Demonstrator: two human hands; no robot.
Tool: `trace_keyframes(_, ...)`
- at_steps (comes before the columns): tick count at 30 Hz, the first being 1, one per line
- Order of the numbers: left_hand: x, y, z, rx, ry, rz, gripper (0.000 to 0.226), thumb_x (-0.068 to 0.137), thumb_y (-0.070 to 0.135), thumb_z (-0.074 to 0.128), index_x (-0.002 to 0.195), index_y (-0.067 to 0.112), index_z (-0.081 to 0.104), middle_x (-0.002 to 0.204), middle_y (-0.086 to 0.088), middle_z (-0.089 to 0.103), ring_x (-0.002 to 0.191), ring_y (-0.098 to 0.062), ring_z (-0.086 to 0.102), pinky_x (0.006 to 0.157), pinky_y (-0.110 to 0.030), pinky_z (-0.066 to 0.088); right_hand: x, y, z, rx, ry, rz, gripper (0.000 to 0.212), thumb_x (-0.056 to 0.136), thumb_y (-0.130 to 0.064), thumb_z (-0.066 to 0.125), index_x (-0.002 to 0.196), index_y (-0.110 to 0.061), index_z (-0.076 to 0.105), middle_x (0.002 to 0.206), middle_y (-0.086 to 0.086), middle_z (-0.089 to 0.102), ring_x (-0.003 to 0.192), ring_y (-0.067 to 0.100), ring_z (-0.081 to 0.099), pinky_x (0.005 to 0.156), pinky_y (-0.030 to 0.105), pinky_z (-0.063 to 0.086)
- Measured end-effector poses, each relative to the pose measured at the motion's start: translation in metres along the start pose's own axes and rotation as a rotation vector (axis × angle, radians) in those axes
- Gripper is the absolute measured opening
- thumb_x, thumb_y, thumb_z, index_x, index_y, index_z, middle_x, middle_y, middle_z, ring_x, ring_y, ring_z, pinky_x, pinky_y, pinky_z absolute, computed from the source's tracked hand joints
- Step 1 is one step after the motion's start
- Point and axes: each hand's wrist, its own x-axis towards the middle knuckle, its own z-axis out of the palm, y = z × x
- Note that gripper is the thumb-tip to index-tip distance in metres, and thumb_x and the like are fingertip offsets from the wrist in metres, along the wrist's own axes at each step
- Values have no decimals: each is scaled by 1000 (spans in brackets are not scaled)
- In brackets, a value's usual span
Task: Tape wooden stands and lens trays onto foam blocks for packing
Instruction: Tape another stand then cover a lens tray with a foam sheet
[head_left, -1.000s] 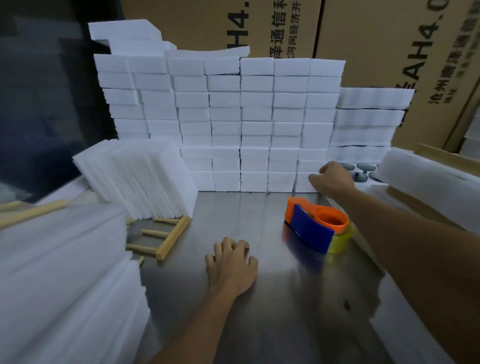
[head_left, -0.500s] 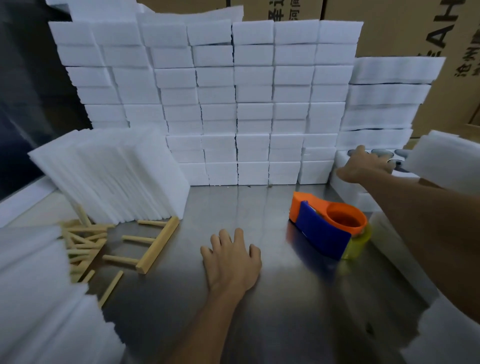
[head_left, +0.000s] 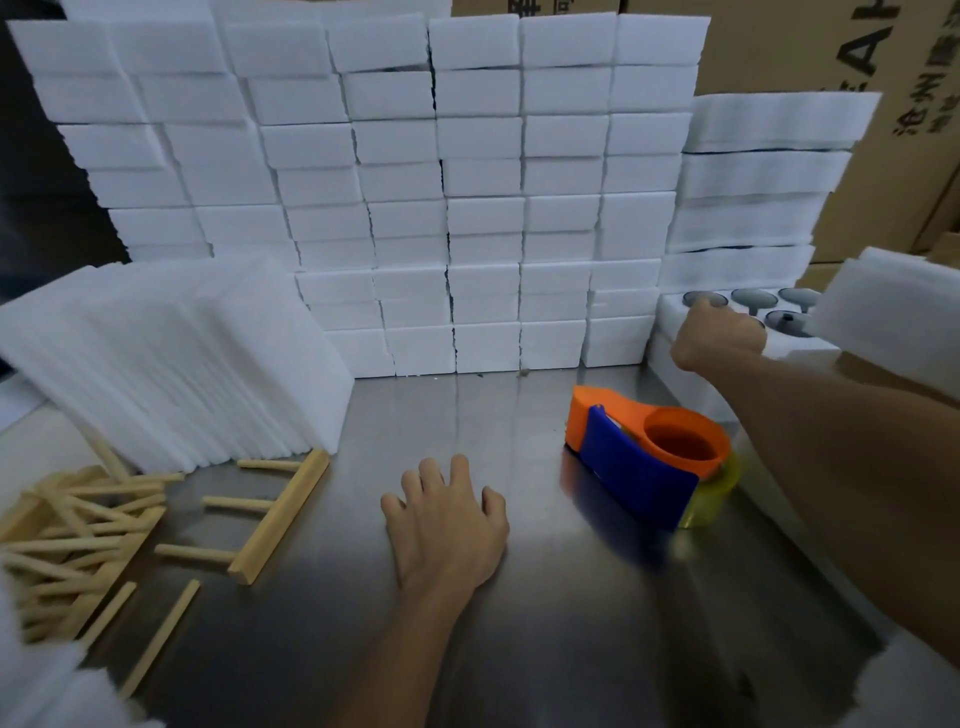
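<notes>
While the left hand (head_left: 447, 525) rests flat, fingers relaxed, mid-worktop, the right hand (head_left: 719, 338) curls onto the lens tray (head_left: 748, 306) at the back right corner, likely to fetch it; tape dispenser (head_left: 649, 457) nearby.

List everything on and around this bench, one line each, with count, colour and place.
foam blocks: many, white, stacked as a wall at the back
foam sheets: one leaning pack, white, back left
wooden stand: one, pale wood, lying flat, left of centre
loose wooden sticks: a pile, pale wood, far left
tape dispenser: one, orange and blue, right of centre
lens tray: one, white with grey lenses, back right
cardboard boxes: brown, behind
table: steel
left hand: resting on the table
right hand: at the lens tray, grip unclear
</notes>
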Motion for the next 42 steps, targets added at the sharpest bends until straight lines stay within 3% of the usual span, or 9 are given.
trace_keyframes(6, 0, 0, -1, 24, -6, -6, 42, 95, 50, 26, 124, 26, 45, 108, 1, 47, 91, -15, 32, 79, -33, 27, -8, -1, -5, 8, 45, -9, 43, 93, -13, 57, 134, -3, 49, 129, 20, 57, 119, 38, 57, 101, 46, 46)
trace_keyframes(16, 0, 0, -1, 27, -18, 6, 43, 95, 50, 26, 124, 26, 45, 110, 0, 48, 91, -15, 32, 79, -34, 28, -34, -14, -15, 94, 125, -26, 43, 91, -4, 59, 133, -7, 54, 126, 19, 61, 117, 39, 58, 99, 45, 47)
trace_keyframes(20, 1, -1, 0, 7, -21, 7, 41, 94, 51, 28, 120, 26, 47, 108, 1, 48, 91, -15, 32, 79, -34, 27, -55, -26, -25, 179, 144, -64, 30, 88, -1, 59, 118, -2, 59, 118, 20, 63, 114, 41, 58, 87, 42, 48)
trace_keyframes(24, 2, -2, -2, -36, -47, -4, 41, 90, 54, 34, 114, 25, 50, 105, 2, 49, 94, -17, 36, 80, -36, 28, -85, -37, -23, 187, 165, -139, 27, 90, -2, 56, 116, -3, 59, 118, 22, 62, 114, 39, 57, 73, 37, 42)
trace_keyframes(28, 2, -5, -8, -251, -74, -17, 32, 86, 51, 47, 105, 26, 56, 98, 5, 51, 104, -20, 47, 86, -36, 29, -119, -45, -21, 237, 210, -248, 25, 87, 3, 53, 111, -6, 57, 115, 17, 60, 112, 36, 53, 71, 37, 39)
trace_keyframes(32, -5, -14, -15, -577, -41, -64, 24, 87, 36, 60, 105, 21, 63, 79, 7, 57, 94, -23, 57, 90, -35, 40, -150, -54, -23, 293, 243, -355, 23, 89, -1, 54, 111, -9, 54, 112, 13, 61, 109, 36, 53, 71, 37, 36)
trace_keyframes(34, -9, -17, -18, -712, -35, -100, 20, 88, 32, 63, 103, 18, 64, 71, 3, 59, 84, -24, 60, 80, -34, 48, -166, -59, -23, 329, 256, -397, 25, 91, -4, 54, 116, -10, 54, 116, 12, 61, 112, 37, 52, 72, 38, 36)
trace_keyframes(38, -13, -18, -20, -911, 22, -173, 10, 91, 30, 61, 86, 21, 62, 64, -1, 60, 67, -21, 61, 56, -25, 44, -200, -66, -8, 349, 291, -495, 43, 89, -4, 56, 131, -14, 48, 119, 10, 60, 112, 35, 49, 67, 37, 33)
trace_keyframes(42, -20, -23, -22, -1128, 125, -296, 30, 88, 49, 47, 80, 23, 59, 72, -4, 61, 71, -26, 61, 69, -48, 57, -230, -63, 16, 332, 320, -633, 61, 88, -3, 56, 145, -18, 41, 118, 9, 59, 111, 33, 49, 60, 36, 33)
